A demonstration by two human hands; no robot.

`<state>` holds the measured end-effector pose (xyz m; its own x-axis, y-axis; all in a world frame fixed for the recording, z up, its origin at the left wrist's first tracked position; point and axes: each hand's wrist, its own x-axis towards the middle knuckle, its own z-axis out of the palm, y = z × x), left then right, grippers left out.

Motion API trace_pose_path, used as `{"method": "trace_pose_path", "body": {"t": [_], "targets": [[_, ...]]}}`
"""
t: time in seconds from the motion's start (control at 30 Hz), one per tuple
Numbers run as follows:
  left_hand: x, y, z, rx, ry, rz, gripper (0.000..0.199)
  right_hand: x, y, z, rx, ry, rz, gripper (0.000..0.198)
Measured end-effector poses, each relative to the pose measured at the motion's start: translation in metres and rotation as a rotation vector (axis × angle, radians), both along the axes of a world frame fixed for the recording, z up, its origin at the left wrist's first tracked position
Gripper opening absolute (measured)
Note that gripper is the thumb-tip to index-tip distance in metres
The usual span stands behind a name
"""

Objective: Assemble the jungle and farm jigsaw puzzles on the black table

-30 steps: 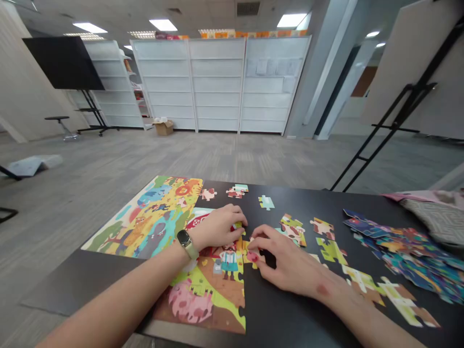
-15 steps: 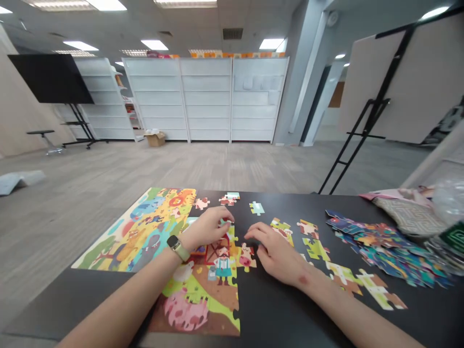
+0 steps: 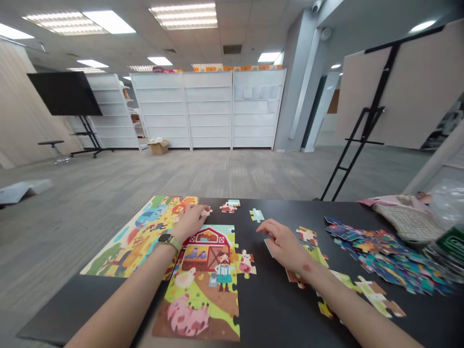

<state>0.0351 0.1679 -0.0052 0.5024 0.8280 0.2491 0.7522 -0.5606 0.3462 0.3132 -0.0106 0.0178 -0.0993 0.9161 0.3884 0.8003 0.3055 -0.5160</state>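
My left hand [image 3: 192, 220] reaches to the far left, fingers bent down onto a cow-patterned puzzle piece [image 3: 207, 211]; its fingertips are partly hidden. My right hand [image 3: 282, 241] hovers palm down right of the joined farm puzzle [image 3: 203, 290], fingers loosely curved and apart. Below its thumb shows the pale edge of a puzzle piece [image 3: 268, 247], mostly covered by the hand. A cow-face piece [image 3: 246, 263] is joined to the puzzle's right side. Beyond lie a pink-and-blue piece group [image 3: 229, 207] and a pale blue-green piece [image 3: 256, 215].
A finished animal puzzle [image 3: 134, 241] lies at the left of the black table [image 3: 264, 309]. More farm pieces [image 3: 379, 296] are scattered under and beside my right forearm. A heap of dark blue pieces [image 3: 387, 256], a patterned pouch [image 3: 406, 217] and a plastic bottle [image 3: 447, 249] stand right.
My left hand has moved left and away from the barn to the cow-patterned piece, uncovering the barn. My right hand has shifted slightly right. The view has tilted up a little.
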Motion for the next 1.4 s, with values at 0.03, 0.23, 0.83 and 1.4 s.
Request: {"method": "trace_pose_path", "body": {"t": [0.03, 0.23, 0.83, 1.4], "targets": [[0.001, 0.002, 0.002, -0.002, -0.014, -0.005, 0.032, 0.0, 0.0, 0.0, 0.002, 0.007, 0.001, 0.039], [0.001, 0.016, 0.021, -0.036, -0.153, -0.041, 0.026, 0.002, 0.0, 0.003, 0.006, 0.028, -0.001, 0.036], [0.054, -0.115, 0.033, -0.827, -0.5, -0.544, 0.025, -0.025, -0.021, 0.033, -0.63, 0.44, 0.35, 0.009], [0.053, -0.103, 0.027, -0.127, -0.193, -0.54, 0.017, -0.028, -0.023, 0.023, -0.759, 0.346, 0.371, 0.006]]}}
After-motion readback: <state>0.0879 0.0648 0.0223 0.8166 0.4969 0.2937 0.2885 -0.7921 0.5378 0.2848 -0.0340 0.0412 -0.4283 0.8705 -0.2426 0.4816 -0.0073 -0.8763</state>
